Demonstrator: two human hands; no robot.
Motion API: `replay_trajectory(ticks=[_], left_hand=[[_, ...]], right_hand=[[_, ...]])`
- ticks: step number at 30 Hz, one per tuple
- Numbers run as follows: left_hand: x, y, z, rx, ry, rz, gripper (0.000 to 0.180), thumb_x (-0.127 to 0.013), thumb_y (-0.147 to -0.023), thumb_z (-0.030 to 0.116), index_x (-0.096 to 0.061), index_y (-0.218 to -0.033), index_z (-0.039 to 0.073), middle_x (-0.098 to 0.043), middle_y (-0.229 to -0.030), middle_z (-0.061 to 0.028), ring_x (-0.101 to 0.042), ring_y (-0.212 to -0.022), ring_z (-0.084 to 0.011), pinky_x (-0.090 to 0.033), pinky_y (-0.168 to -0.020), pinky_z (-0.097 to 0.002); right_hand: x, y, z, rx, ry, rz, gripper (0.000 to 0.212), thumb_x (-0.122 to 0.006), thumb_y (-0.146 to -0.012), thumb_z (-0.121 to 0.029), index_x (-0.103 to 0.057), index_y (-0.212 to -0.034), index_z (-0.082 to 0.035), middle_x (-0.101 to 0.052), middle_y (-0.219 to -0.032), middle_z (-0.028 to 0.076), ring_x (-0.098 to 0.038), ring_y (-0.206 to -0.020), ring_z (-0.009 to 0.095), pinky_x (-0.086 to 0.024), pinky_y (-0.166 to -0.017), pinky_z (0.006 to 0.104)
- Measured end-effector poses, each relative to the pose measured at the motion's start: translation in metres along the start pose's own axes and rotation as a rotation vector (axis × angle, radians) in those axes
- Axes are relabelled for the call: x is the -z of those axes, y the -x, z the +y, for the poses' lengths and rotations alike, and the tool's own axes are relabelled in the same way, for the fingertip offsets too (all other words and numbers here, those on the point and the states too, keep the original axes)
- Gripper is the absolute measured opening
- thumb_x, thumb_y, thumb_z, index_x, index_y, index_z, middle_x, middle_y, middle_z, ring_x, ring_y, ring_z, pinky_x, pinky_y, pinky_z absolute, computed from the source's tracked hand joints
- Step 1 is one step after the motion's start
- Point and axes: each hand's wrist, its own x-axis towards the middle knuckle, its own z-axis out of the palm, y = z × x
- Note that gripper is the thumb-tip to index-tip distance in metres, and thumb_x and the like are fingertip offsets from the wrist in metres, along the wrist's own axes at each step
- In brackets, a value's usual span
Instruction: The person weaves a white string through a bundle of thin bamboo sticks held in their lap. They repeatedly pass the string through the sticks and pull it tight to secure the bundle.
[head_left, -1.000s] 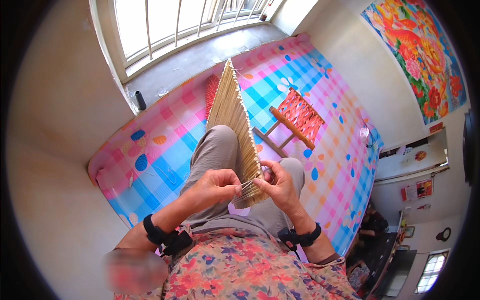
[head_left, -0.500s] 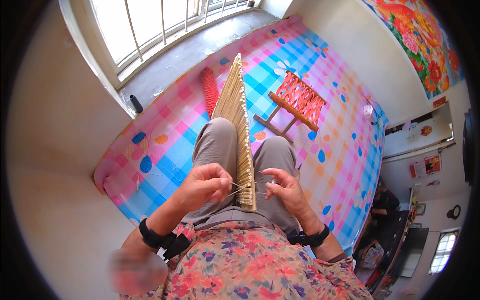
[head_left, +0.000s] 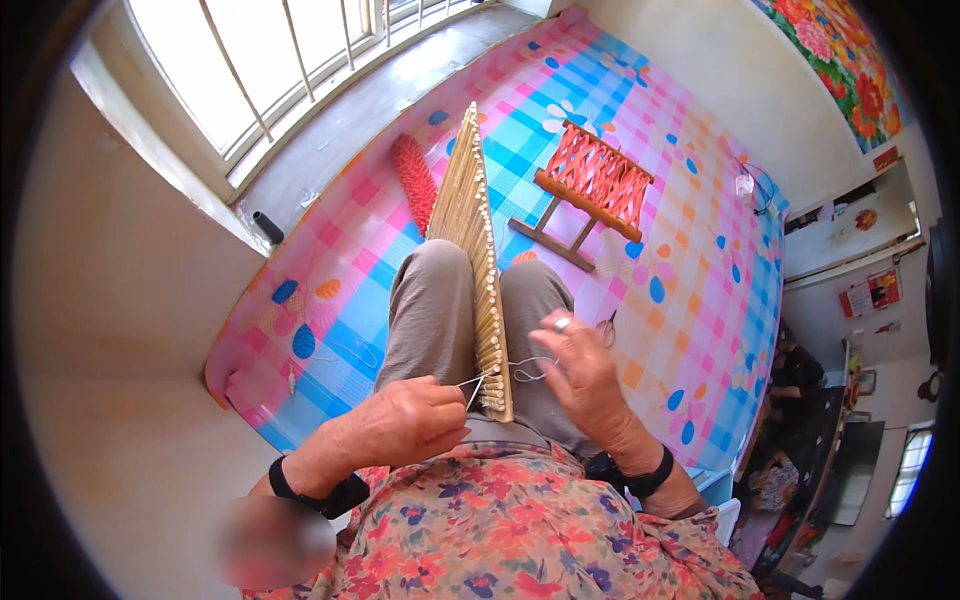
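A flat panel of pale tan stalks [head_left: 462,195], laid side by side, stands on edge between my knees and tapers to a far point. White thread [head_left: 474,381] runs from its near end to my left hand [head_left: 415,420], whose fingers are pinched closed around it, left of the panel. Across the panel, a loose loop of thread [head_left: 522,371] hangs close to the fingers of my right hand [head_left: 588,380]. Those fingers are bent but apart, and one wears a ring. Whether a needle is on the thread is too small to tell.
Beyond my knees, a wooden frame laced with red strips [head_left: 598,180] stands on the checked pink and blue sheet [head_left: 680,330]. A fluffy red duster [head_left: 412,180] lies left of the panel. Scissors [head_left: 608,326] rest beside my right knee. A dark thread spool [head_left: 267,227] sits by the windowsill.
My left hand has drawn back toward me with the thread. The right hand has moved slightly right and turned, its fingers coming apart, and a slack loop now shows beside it.
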Motion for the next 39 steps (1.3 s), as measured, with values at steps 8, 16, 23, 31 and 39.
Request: replay_trajectory(ticks=[8, 16, 23, 31, 39], left_hand=[[0.005, -0.024, -0.003, 0.189, -0.029, 0.15, 0.019, -0.063, -0.084, 0.0, -0.058, -0.102, 0.001, -0.06, -0.105, -0.0127, -0.066, -0.079, -0.0344, -0.056, -0.065, -0.0396], [0.009, -0.078, -0.014, 0.183, -0.163, -0.109, 0.04, -0.056, -0.08, -0.006, -0.058, -0.12, 0.002, -0.056, -0.133, -0.0128, -0.068, -0.091, -0.0358, -0.057, -0.072, -0.0419], [0.004, -0.091, -0.017, 0.255, -0.189, -0.355, 0.036, -0.056, -0.081, -0.004, -0.06, -0.117, 0.002, -0.057, -0.131, -0.0116, -0.068, -0.089, -0.0359, -0.056, -0.074, -0.0417], [0.006, -0.099, -0.015, 0.324, -0.14, -0.395, 0.031, -0.053, -0.083, -0.005, -0.059, -0.113, 0.0, -0.057, -0.123, -0.0124, -0.066, -0.093, -0.036, -0.054, -0.076, -0.0433], [-0.011, -0.094, -0.026, 0.322, 0.065, -0.223, 0.022, -0.053, -0.085, -0.007, -0.06, -0.106, -0.005, -0.057, -0.117, -0.0179, -0.063, -0.1, -0.0394, -0.052, -0.085, -0.0424]], right_hand=[[-0.002, -0.001, -0.001, -0.478, -0.622, -0.363, 0.028, -0.061, -0.092, -0.013, -0.061, -0.118, -0.001, -0.068, -0.105, 0.018, -0.068, -0.094, 0.028, -0.052, -0.082, 0.0358], [-0.002, 0.014, 0.028, -0.304, -0.402, -0.26, 0.02, -0.066, -0.091, -0.014, -0.065, -0.106, -0.002, -0.067, -0.097, 0.009, -0.063, -0.083, 0.017, -0.05, -0.073, 0.031], [-0.003, 0.02, 0.057, -0.537, -1.376, -0.088, 0.022, -0.058, -0.098, -0.021, -0.063, -0.087, -0.003, -0.068, -0.103, 0.011, -0.064, -0.1, 0.022, -0.051, -0.09, 0.0349], [-0.021, -0.001, 0.069, -0.549, -2.088, 0.268, 0.023, -0.054, -0.101, -0.024, -0.056, -0.084, -0.008, -0.053, -0.071, 0.003, -0.051, -0.063, 0.017, -0.05, -0.068, 0.0378], [0.014, 0.01, 0.129, -0.752, -1.825, 0.477, 0.021, -0.059, -0.1, -0.023, -0.058, -0.086, -0.007, -0.049, -0.067, 0.0, -0.039, -0.054, 0.008, -0.036, -0.05, 0.0248]])
